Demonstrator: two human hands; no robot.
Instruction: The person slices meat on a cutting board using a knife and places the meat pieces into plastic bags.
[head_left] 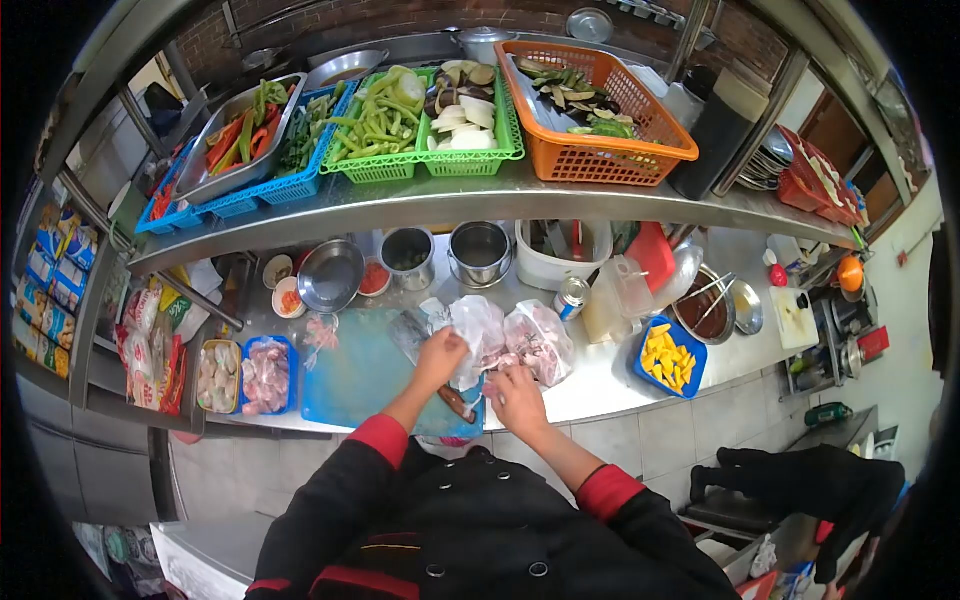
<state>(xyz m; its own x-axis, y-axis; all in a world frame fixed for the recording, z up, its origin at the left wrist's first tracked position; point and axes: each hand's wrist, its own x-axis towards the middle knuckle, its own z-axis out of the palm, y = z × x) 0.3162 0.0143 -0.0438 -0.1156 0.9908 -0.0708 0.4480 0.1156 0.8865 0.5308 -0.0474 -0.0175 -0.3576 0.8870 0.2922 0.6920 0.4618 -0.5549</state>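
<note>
Over the right part of a blue cutting board, my left hand has its fingers closed at the edge of a clear plastic bag. My right hand is just below a second plastic bag holding pale pink meat, its fingers bent near the meat; what they hold is too small to make out. Between my hands a knife with a brown handle lies on the board. A scrap of meat rests at the board's upper left.
Meat fills a blue container at the left. Metal pots, a can and a blue basket of yellow pieces stand around the counter. A shelf with vegetable baskets crosses above. Another person in dark clothes is at lower right.
</note>
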